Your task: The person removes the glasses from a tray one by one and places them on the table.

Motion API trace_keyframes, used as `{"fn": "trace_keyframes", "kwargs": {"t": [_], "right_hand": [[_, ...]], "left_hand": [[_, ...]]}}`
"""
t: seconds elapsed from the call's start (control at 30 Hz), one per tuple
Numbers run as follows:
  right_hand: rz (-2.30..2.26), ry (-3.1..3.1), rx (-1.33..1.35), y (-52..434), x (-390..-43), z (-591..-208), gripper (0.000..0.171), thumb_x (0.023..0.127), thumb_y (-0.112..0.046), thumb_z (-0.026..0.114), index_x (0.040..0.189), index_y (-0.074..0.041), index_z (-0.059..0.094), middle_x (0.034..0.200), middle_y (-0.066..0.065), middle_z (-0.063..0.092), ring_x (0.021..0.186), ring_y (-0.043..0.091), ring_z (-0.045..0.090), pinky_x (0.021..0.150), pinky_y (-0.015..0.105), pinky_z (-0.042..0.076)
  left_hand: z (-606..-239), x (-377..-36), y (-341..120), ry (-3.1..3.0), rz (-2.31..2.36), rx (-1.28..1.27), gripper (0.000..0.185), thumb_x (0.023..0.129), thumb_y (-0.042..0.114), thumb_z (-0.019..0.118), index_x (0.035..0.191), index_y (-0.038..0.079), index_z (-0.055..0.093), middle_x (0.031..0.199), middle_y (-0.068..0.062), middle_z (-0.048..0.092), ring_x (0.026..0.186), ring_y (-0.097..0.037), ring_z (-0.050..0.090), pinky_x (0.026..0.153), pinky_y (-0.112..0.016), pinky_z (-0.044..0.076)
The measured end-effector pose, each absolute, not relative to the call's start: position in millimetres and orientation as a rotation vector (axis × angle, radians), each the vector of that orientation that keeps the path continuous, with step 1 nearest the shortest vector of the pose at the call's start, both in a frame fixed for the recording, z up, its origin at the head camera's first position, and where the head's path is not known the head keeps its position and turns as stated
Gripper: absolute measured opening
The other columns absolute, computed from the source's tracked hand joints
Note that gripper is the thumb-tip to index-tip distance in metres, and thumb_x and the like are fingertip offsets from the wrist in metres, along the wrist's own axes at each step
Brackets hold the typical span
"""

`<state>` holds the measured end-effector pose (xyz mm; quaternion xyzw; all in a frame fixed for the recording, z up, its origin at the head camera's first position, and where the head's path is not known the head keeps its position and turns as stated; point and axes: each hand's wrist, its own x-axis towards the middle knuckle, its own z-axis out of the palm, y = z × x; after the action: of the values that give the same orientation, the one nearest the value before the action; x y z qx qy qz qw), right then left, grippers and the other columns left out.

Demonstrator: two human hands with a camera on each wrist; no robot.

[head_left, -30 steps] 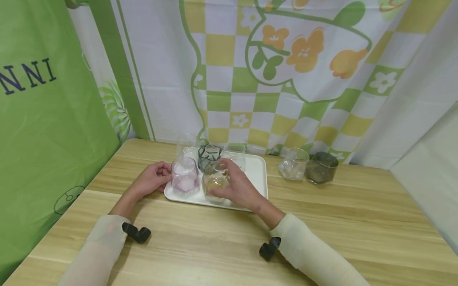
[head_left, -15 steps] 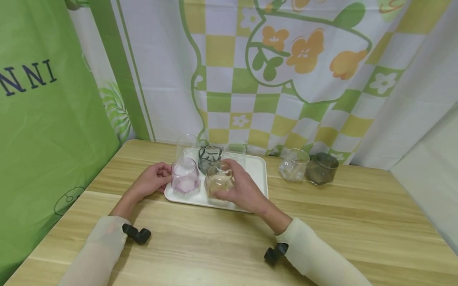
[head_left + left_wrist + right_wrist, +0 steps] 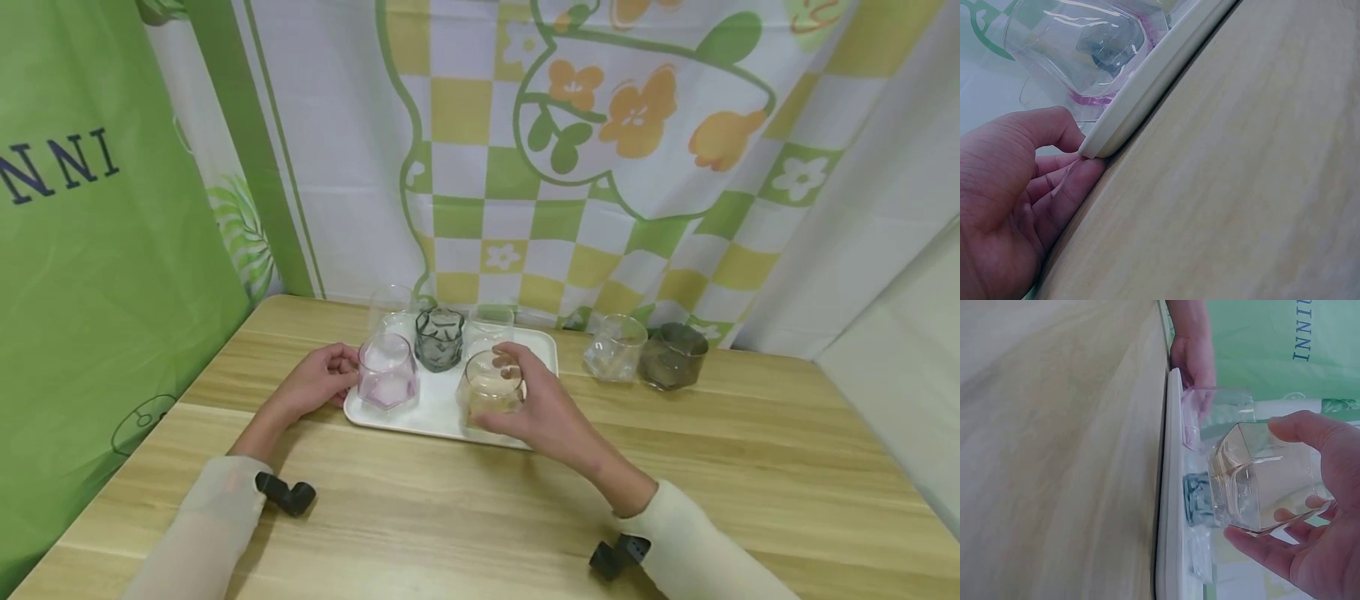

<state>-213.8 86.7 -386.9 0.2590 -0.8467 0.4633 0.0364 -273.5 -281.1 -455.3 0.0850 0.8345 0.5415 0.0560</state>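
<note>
**Hands at the white tray**

The white tray (image 3: 543, 367) sits on the wooden table (image 3: 480, 500). Everything here is told from that tray.

At the tray's left corner is the left hand (image 3: 318, 379). Its fingers curl under the rim and its thumb lies on top, so it pinches the tray's edge.

On the tray, close to that corner, stands a pink glass (image 3: 387, 382). Behind it, at the back of the tray, is a tall clear glass (image 3: 390, 307). Next to that one is a dark wavy glass (image 3: 439, 337), and then another clear glass (image 3: 490, 321).

Over the front right part of the tray is the right hand (image 3: 543, 408). Its fingers and thumb wrap around a yellowish glass (image 3: 491, 390). The wrist view shows this glass lifted just off the tray and tilted.

To the right of the tray, on the bare table, stand a clear short glass (image 3: 615, 347) and a smoky dark glass (image 3: 673, 356), just beside each other.
</note>
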Motion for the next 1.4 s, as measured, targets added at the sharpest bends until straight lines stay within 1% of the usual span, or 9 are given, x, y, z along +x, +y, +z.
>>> {"fn": "trace_keyframes", "kwargs": {"t": [0.23, 0.4, 0.47, 0.63, 0.87, 1.0, 1.17, 1.33, 1.4], "right_hand": [[1.460, -2.570, 0.786, 113, -209, -386, 0.085, 0.074, -0.017, 0.095, 0.143, -0.011, 0.045, 0.131, 0.014, 0.059, 0.124, 0.030, 0.056, 0.084, 0.050, 0.057], [1.390, -2.593, 0.769, 136, -207, -388, 0.083, 0.077, -0.020, 0.093, 0.143, -0.011, 0.044, 0.133, 0.014, 0.057, 0.124, 0.032, 0.055, 0.085, 0.051, 0.054], [1.352, -2.601, 0.763, 145, -208, -389, 0.083, 0.077, -0.021, 0.093, 0.143, -0.012, 0.044, 0.132, 0.015, 0.057, 0.120, 0.034, 0.056, 0.084, 0.051, 0.054], [1.276, -2.603, 0.737, 166, -208, -390, 0.085, 0.076, -0.021, 0.094, 0.144, -0.011, 0.044, 0.132, 0.018, 0.057, 0.109, 0.037, 0.060, 0.075, 0.045, 0.055], [1.265, -2.574, 0.623, 194, -202, -383, 0.086, 0.077, -0.016, 0.093, 0.146, -0.008, 0.044, 0.131, 0.017, 0.059, 0.113, 0.033, 0.059, 0.069, 0.032, 0.056], [1.205, -2.548, 0.576, 209, -200, -379, 0.085, 0.078, -0.015, 0.093, 0.147, -0.005, 0.043, 0.130, 0.018, 0.059, 0.111, 0.030, 0.058, 0.069, 0.025, 0.053], [1.131, -2.536, 0.506, 228, -197, -376, 0.086, 0.079, -0.015, 0.092, 0.148, -0.004, 0.041, 0.127, 0.017, 0.061, 0.110, 0.026, 0.057, 0.075, 0.016, 0.047], [1.088, -2.539, 0.445, 247, -195, -375, 0.086, 0.081, -0.015, 0.090, 0.150, -0.005, 0.038, 0.128, 0.016, 0.060, 0.112, 0.022, 0.054, 0.076, 0.016, 0.043], [1.079, -2.548, 0.407, 255, -193, -376, 0.087, 0.082, -0.016, 0.090, 0.151, -0.006, 0.038, 0.128, 0.016, 0.058, 0.111, 0.018, 0.052, 0.076, 0.015, 0.043]], "left_hand": [[-457, -274, -281, 2.528, 1.646, 0.252, 0.027, 0.098, 0.005, 0.064, 0.119, -0.008, 0.054, 0.088, -0.013, 0.061, 0.073, -0.022, 0.063, 0.062, -0.033, 0.060], [-456, -273, -281, 2.527, 1.653, 0.250, 0.027, 0.098, 0.005, 0.065, 0.119, -0.007, 0.054, 0.087, -0.012, 0.060, 0.073, -0.021, 0.063, 0.062, -0.033, 0.060], [-456, -273, -281, 2.527, 1.652, 0.249, 0.027, 0.098, 0.005, 0.065, 0.119, -0.007, 0.054, 0.087, -0.012, 0.060, 0.073, -0.021, 0.063, 0.062, -0.033, 0.060], [-455, -272, -282, 2.532, 1.645, 0.243, 0.028, 0.098, 0.005, 0.065, 0.120, -0.007, 0.054, 0.089, -0.013, 0.060, 0.073, -0.022, 0.063, 0.062, -0.033, 0.060], [-454, -272, -281, 2.527, 1.642, 0.232, 0.029, 0.098, 0.006, 0.066, 0.121, -0.007, 0.054, 0.090, -0.014, 0.061, 0.074, -0.022, 0.063, 0.064, -0.034, 0.060], [-454, -273, -281, 2.536, 1.632, 0.230, 0.029, 0.098, 0.006, 0.065, 0.121, -0.008, 0.054, 0.091, -0.014, 0.061, 0.074, -0.022, 0.064, 0.064, -0.034, 0.061], [-455, -274, -281, 2.541, 1.626, 0.249, 0.029, 0.098, 0.005, 0.065, 0.121, -0.008, 0.054, 0.090, -0.014, 0.061, 0.074, -0.022, 0.063, 0.063, -0.034, 0.060], [-455, -274, -282, 2.535, 1.633, 0.264, 0.028, 0.098, 0.005, 0.065, 0.120, -0.008, 0.054, 0.089, -0.014, 0.061, 0.074, -0.022, 0.063, 0.063, -0.034, 0.060], [-454, -274, -281, 2.538, 1.630, 0.264, 0.028, 0.098, 0.005, 0.065, 0.120, -0.008, 0.054, 0.089, -0.014, 0.061, 0.074, -0.022, 0.063, 0.063, -0.034, 0.060]]}}
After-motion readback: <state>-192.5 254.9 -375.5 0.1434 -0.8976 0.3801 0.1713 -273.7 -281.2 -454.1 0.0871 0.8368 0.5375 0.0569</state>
